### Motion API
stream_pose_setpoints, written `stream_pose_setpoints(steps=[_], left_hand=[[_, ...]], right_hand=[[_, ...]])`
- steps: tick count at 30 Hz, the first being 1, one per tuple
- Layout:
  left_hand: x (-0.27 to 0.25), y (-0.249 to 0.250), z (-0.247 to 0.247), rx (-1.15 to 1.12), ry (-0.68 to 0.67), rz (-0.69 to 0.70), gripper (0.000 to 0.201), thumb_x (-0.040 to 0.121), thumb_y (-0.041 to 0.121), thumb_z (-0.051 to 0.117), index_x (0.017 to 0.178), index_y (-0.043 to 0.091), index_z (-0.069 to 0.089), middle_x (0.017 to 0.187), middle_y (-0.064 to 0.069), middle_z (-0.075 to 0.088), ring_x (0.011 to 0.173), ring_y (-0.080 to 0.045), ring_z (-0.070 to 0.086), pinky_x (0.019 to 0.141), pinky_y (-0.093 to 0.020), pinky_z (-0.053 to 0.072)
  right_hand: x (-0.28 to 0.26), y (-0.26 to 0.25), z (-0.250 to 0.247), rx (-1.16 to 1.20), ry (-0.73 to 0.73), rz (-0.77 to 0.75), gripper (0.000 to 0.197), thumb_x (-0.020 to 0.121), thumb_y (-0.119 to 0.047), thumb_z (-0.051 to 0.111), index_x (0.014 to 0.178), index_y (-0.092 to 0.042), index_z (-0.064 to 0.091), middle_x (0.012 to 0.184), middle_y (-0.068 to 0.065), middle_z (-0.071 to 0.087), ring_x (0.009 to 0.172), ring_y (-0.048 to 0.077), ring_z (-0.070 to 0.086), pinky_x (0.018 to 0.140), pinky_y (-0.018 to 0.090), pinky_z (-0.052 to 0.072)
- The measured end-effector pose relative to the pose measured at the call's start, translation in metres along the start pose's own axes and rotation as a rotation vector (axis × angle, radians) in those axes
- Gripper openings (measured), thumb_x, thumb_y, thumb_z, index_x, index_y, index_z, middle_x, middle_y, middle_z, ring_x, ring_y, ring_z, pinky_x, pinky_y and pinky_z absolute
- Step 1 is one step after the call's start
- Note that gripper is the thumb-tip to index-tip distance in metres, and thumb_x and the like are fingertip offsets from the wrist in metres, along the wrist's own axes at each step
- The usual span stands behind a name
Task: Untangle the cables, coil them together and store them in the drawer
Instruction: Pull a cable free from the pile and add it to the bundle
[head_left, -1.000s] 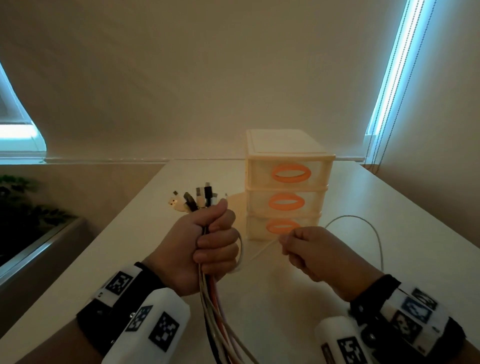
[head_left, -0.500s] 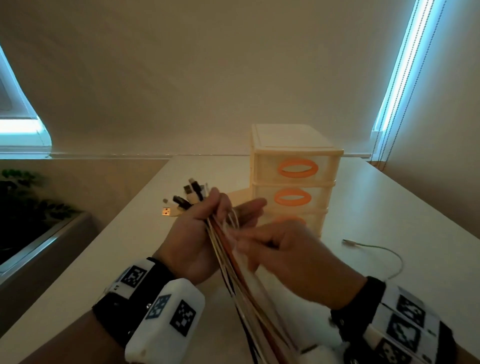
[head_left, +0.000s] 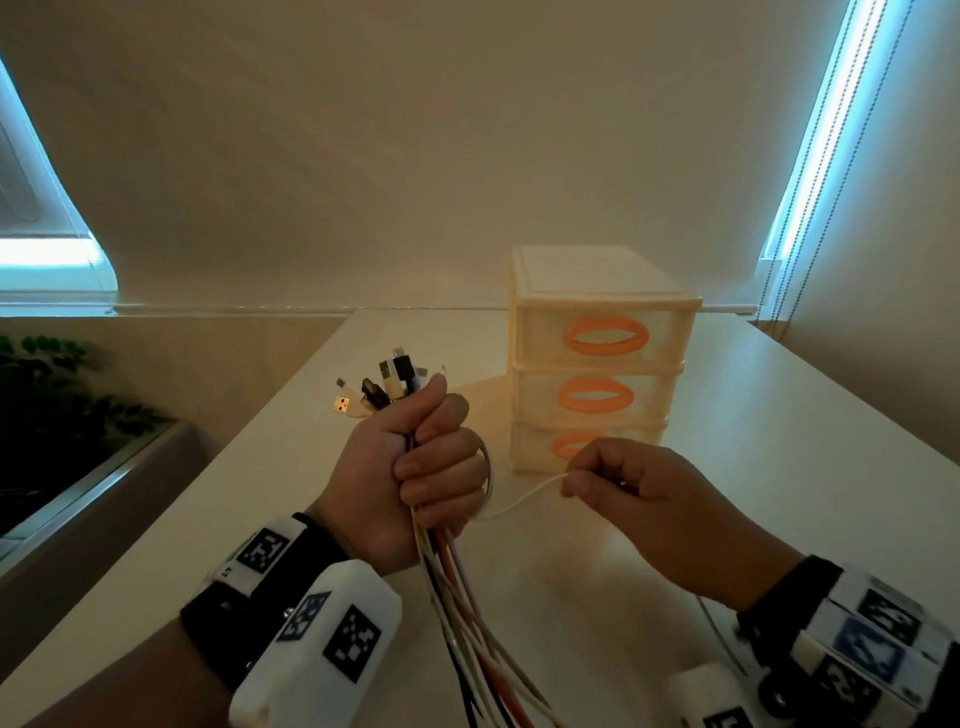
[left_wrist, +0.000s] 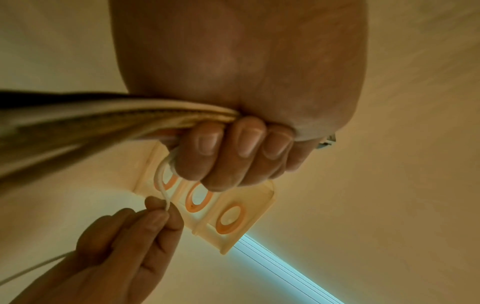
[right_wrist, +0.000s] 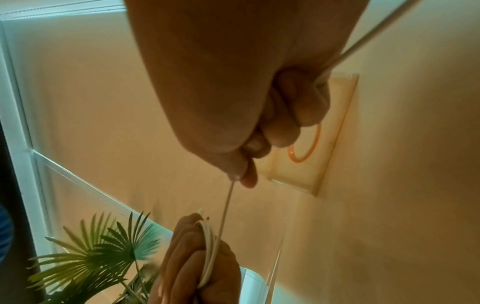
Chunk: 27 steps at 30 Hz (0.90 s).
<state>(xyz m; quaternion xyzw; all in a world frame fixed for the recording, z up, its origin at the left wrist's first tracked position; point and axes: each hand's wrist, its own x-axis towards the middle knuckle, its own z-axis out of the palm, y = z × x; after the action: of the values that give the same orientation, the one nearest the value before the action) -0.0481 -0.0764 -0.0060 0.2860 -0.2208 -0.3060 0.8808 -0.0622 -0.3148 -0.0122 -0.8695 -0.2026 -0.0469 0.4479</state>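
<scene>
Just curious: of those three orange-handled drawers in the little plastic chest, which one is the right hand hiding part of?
The bottom drawer: the right hand, pinching a thin white cable, overlaps its orange handle; both upper handles show whole.

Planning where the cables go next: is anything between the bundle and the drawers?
No object lies between the cable bundle in the left hand and the drawer unit, but all three drawers are shut.
</scene>
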Motion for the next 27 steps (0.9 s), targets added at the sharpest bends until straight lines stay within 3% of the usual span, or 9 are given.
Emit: stream_pose_setpoints(steps=[3,7,12,15,18,20,22,24,27], left_hand=[[-0.001,0.0,0.002,0.014,-0.018,-0.025,0.048,0.11,0.039,0.025,0.066,0.019,0.025,0.045,0.006,0.019,0.039,-0.009,0.015,0.041,-0.027,0.007],[-0.001,-0.002,0.006,0.052,-0.038,-0.073,0.048,0.11,0.038,0.027,0.066,0.018,0.027,0.045,0.005,0.02,0.038,-0.01,0.016,0.041,-0.028,0.006],[-0.001,-0.004,0.009,0.073,-0.061,-0.162,0.048,0.11,0.038,0.027,0.066,0.018,0.028,0.046,0.004,0.022,0.039,-0.01,0.017,0.04,-0.027,0.008],[0.0,-0.012,0.007,0.161,0.0,-0.154,0.048,0.107,0.037,0.036,0.065,0.016,0.03,0.052,-0.002,0.037,0.044,-0.016,0.034,0.045,-0.027,0.023],[0.001,-0.025,0.01,0.243,0.023,-0.176,0.048,0.107,0.038,0.037,0.066,0.014,0.032,0.098,-0.03,0.066,0.096,-0.042,0.066,0.089,-0.043,0.05],[0.003,-0.03,0.012,0.23,0.053,-0.164,0.049,0.108,0.037,0.034,0.067,0.011,0.037,0.114,-0.037,0.062,0.12,-0.046,0.058,0.116,-0.059,0.033],[0.005,-0.031,0.013,0.227,0.144,-0.065,0.052,0.107,0.039,0.036,0.066,0.008,0.043,0.094,-0.024,0.063,0.108,-0.038,0.061,0.117,-0.06,0.031],[0.005,-0.03,0.016,0.231,0.23,0.071,0.053,0.107,0.04,0.036,0.065,0.008,0.044,0.081,-0.016,0.059,0.087,-0.03,0.061,0.104,-0.047,0.048],[0.007,-0.025,0.021,0.166,0.338,0.191,0.051,0.106,0.043,0.034,0.067,0.011,0.038,0.106,-0.025,0.071,0.101,-0.031,0.07,0.095,-0.039,0.05]], right_hand=[[0.002,0.002,-0.002,0.12,-0.12,0.174,0.019,0.099,-0.021,0.057,0.086,-0.016,0.07,0.056,-0.014,0.052,0.052,0.002,0.044,0.053,0.018,0.038],[0.006,0.009,-0.001,-0.266,0.049,0.246,0.041,0.092,-0.046,0.065,0.073,-0.011,0.065,0.059,-0.007,0.056,0.052,0.003,0.049,0.055,0.019,0.041],[0.007,-0.001,-0.003,0.62,-0.051,0.47,0.025,0.104,-0.022,0.051,0.092,-0.004,0.064,0.064,0.004,0.052,0.045,0.009,0.032,0.043,0.021,0.024],[0.014,0.0,-0.004,0.716,0.052,0.529,0.024,0.102,-0.017,0.054,0.099,0.002,0.068,0.066,0.004,0.054,0.044,0.008,0.032,0.041,0.02,0.025],[0.016,-0.015,0.006,0.527,0.244,0.325,0.023,0.097,-0.02,0.064,0.091,0.002,0.072,0.069,0.007,0.061,0.044,0.008,0.041,0.042,0.02,0.033],[0.012,-0.03,0.012,0.461,0.248,0.153,0.019,0.094,-0.019,0.068,0.083,-0.005,0.073,0.068,0.004,0.067,0.047,0.006,0.054,0.045,0.019,0.043],[0.006,-0.039,0.014,0.387,0.198,-0.027,0.014,0.093,-0.017,0.069,0.084,-0.013,0.078,0.071,0.0,0.073,0.059,0.007,0.067,0.055,0.019,0.051],[0.004,-0.039,0.014,0.173,0.139,-0.186,0.014,0.094,-0.019,0.068,0.095,-0.022,0.081,0.082,-0.006,0.076,0.076,0.007,0.071,0.068,0.021,0.055],[0.002,-0.03,0.019,0.014,-0.113,-0.25,0.022,0.097,-0.023,0.063,0.112,-0.034,0.076,0.09,-0.008,0.073,0.085,0.009,0.068,0.079,0.024,0.056]])
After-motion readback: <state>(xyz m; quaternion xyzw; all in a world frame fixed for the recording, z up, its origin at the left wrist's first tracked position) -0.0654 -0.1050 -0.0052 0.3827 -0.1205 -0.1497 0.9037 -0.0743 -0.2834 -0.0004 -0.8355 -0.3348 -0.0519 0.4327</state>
